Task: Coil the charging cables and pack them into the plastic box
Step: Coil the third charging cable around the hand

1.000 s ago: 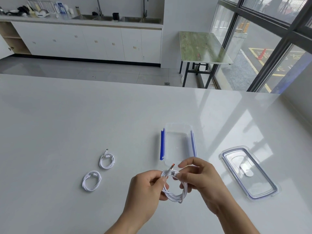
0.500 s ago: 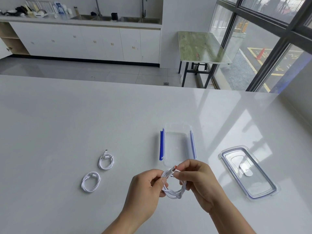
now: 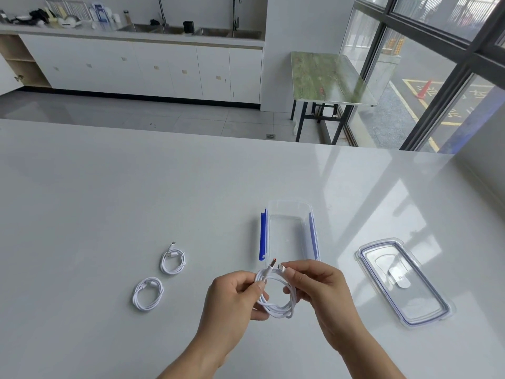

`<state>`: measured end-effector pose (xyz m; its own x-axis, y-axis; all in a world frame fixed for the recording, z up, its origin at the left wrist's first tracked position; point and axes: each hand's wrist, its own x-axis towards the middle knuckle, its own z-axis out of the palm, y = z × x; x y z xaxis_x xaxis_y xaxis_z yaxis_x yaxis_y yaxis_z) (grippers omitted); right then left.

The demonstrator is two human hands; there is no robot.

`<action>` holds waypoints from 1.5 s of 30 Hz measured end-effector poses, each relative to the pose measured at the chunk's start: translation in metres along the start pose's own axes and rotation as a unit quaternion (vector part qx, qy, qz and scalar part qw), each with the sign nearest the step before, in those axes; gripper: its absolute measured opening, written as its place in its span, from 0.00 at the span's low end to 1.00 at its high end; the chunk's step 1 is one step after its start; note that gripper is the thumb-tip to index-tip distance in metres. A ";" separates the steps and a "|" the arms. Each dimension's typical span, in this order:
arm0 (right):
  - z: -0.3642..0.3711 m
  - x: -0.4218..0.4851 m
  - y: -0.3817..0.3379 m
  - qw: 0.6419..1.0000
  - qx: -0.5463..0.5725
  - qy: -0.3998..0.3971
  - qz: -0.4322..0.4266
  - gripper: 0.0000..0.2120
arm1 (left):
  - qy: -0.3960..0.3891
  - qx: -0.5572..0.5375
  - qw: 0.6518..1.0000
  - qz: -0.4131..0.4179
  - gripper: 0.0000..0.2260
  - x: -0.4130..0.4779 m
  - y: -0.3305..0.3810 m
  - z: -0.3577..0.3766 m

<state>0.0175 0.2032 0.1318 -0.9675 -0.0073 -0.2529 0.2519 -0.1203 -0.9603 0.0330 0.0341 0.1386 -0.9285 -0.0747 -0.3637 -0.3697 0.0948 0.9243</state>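
Two hands grip one coiled white charging cable (image 3: 277, 302) above the white table (image 3: 109, 201): left hand (image 3: 232, 299) pinches its left side, right hand (image 3: 319, 288) pinches a plug end. Clear blue-latched plastic box (image 3: 289, 233) sits just behind, open.

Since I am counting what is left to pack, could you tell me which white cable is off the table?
The coiled cable held between both hands; the two other coils lie on the table.
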 end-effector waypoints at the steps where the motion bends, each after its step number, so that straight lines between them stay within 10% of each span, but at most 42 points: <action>1: 0.000 0.001 0.000 1.000 -0.006 -0.007 0.006 0.05 | -0.001 0.004 1.000 0.003 0.09 0.000 0.001 0.000; 12: -0.001 0.018 0.014 0.991 -0.050 -0.027 0.124 0.08 | -0.059 0.216 0.958 0.180 0.08 -0.001 -0.011 0.004; 29: -0.008 0.021 0.025 0.886 0.359 -0.168 0.240 0.13 | -0.058 -0.110 0.991 -0.041 0.11 0.003 -0.007 0.000; 40: -0.013 0.018 0.027 0.911 0.316 -0.237 0.117 0.13 | -0.092 -0.160 0.981 -0.054 0.09 0.001 -0.005 0.001; 45: -0.020 0.028 0.024 0.973 0.179 -0.119 0.081 0.10 | -0.088 -0.124 0.987 -0.046 0.09 0.005 -0.005 -0.007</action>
<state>-0.0027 0.2195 0.0996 -0.9045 -0.2803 -0.3216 0.4185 -0.4368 -0.7963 0.0308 0.0268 0.1334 -0.8912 0.1047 -0.4413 -0.4528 -0.1525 0.8785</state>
